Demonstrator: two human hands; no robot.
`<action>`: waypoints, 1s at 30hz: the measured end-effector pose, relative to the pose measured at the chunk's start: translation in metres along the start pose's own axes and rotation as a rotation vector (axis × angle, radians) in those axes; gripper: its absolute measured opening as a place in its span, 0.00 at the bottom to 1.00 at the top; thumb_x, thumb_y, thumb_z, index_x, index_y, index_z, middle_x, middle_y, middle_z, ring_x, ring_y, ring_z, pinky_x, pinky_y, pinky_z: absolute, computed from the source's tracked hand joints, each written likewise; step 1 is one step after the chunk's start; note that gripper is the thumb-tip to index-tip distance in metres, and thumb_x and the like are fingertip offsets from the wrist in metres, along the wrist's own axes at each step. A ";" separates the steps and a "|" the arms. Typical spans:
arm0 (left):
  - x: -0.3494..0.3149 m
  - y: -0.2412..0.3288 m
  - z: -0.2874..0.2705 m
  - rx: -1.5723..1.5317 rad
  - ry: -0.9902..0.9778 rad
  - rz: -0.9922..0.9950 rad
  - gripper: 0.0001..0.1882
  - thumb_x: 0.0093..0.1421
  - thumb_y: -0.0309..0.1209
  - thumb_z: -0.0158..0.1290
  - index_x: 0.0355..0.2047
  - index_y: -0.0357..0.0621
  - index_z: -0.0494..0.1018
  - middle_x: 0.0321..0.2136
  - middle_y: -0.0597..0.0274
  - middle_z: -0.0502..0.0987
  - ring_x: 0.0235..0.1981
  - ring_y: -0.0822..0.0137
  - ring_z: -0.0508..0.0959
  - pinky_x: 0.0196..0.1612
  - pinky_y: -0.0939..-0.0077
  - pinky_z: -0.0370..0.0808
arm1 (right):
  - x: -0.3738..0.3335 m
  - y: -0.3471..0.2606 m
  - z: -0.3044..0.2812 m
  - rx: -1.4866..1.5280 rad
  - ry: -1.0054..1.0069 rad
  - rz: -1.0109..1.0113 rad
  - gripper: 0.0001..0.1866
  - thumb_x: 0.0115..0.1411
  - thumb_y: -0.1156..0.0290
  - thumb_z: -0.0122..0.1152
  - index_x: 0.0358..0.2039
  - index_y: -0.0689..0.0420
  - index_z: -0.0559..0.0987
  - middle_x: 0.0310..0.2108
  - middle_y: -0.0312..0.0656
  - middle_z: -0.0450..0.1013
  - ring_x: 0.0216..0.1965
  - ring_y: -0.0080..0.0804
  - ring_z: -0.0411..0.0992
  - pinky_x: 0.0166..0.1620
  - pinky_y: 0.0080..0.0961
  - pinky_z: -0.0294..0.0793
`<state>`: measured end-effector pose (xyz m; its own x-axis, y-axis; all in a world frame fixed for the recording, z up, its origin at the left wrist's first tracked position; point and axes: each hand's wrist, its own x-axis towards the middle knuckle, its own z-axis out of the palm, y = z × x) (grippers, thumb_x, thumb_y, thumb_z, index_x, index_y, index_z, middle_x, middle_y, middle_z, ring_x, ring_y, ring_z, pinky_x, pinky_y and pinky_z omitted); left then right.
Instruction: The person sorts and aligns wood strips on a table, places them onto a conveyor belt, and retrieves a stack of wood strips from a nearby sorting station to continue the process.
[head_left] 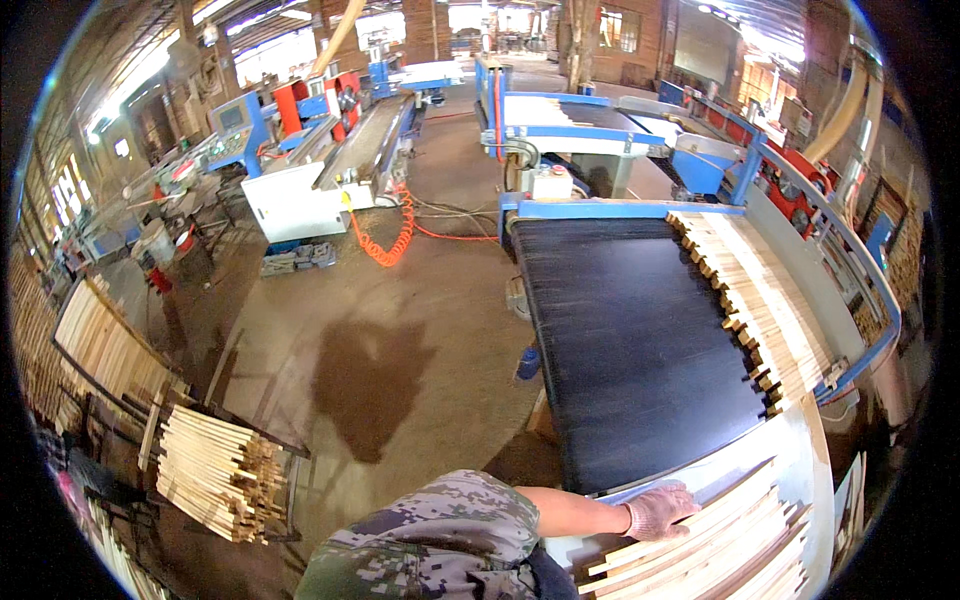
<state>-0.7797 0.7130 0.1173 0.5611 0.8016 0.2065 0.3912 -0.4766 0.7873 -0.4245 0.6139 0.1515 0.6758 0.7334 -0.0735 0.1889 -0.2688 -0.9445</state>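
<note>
My left hand (661, 511), in a pale knitted glove, reaches in from the lower middle under a camouflage sleeve (430, 530). It lies over the edge of a batch of pale wood strips (715, 545), its fingers stretched out across the outermost ones. Those strips rest side by side on a light metal table (812, 450) at the lower right. Beyond that table runs a wide black conveyor belt (630, 340). A row of wood strips (770, 300) lies along the belt's right side, with uneven ends toward the left. My right hand is out of view.
A blue frame (620, 209) crosses the belt's far end, and a curved blue guard (880, 350) borders its right. Stacked wood strips (215, 470) stand on a rack at lower left. Across the floor is a white-and-blue machine (300, 203) with a coiled orange hose (385, 250).
</note>
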 end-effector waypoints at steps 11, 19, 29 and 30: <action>0.006 -0.017 0.023 0.129 0.160 0.083 0.30 0.66 0.45 0.56 0.59 0.34 0.73 0.52 0.43 0.76 0.59 0.43 0.71 0.66 0.52 0.66 | -0.008 0.038 -0.060 0.057 0.128 0.067 0.25 0.73 0.52 0.54 0.50 0.64 0.80 0.38 0.41 0.76 0.38 0.39 0.72 0.46 0.42 0.72; 0.009 -0.006 0.008 0.090 0.056 0.062 0.31 0.68 0.46 0.54 0.60 0.33 0.73 0.56 0.41 0.76 0.63 0.43 0.71 0.71 0.52 0.62 | -0.012 0.094 -0.142 0.136 0.269 0.133 0.25 0.73 0.52 0.55 0.50 0.64 0.80 0.38 0.41 0.76 0.38 0.39 0.72 0.46 0.42 0.72; 0.011 -0.008 0.012 0.177 0.068 0.101 0.29 0.69 0.45 0.53 0.62 0.35 0.73 0.59 0.41 0.77 0.65 0.46 0.72 0.74 0.53 0.59 | 0.029 0.170 -0.245 0.206 0.319 0.142 0.25 0.73 0.52 0.55 0.50 0.64 0.80 0.37 0.40 0.76 0.38 0.38 0.71 0.46 0.42 0.72; 0.010 -0.012 0.011 0.182 0.059 0.092 0.30 0.69 0.46 0.53 0.62 0.35 0.72 0.60 0.41 0.76 0.66 0.47 0.71 0.74 0.53 0.59 | 0.036 0.176 -0.249 0.206 0.314 0.142 0.25 0.73 0.52 0.55 0.50 0.64 0.80 0.37 0.40 0.76 0.38 0.38 0.71 0.46 0.42 0.72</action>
<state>-0.7706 0.7226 0.1038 0.5588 0.7692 0.3101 0.4686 -0.6013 0.6472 -0.1899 0.4374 0.0621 0.8757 0.4631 -0.1366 -0.0472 -0.1995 -0.9788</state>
